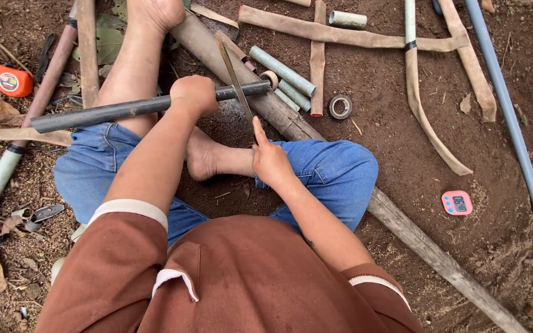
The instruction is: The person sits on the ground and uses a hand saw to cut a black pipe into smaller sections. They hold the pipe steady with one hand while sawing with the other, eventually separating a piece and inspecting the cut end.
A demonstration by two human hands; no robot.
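nearest, the right hand (271, 159) grasps the handle of a thin saw blade (234, 77), index finger laid along it; the blade runs away and slightly left. farther, the left hand (194, 94) is clenched around a dark pipe (124, 111) whose long axis lies left to right, propped on a wooden beam (279, 114). the blade crosses the pipe just right of that fist.

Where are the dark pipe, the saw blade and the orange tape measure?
dark pipe (106, 112): head view, on the bare middle of its length.
saw blade (235, 79): head view, on the blade above the pipe.
orange tape measure (12, 81): head view, on its case.
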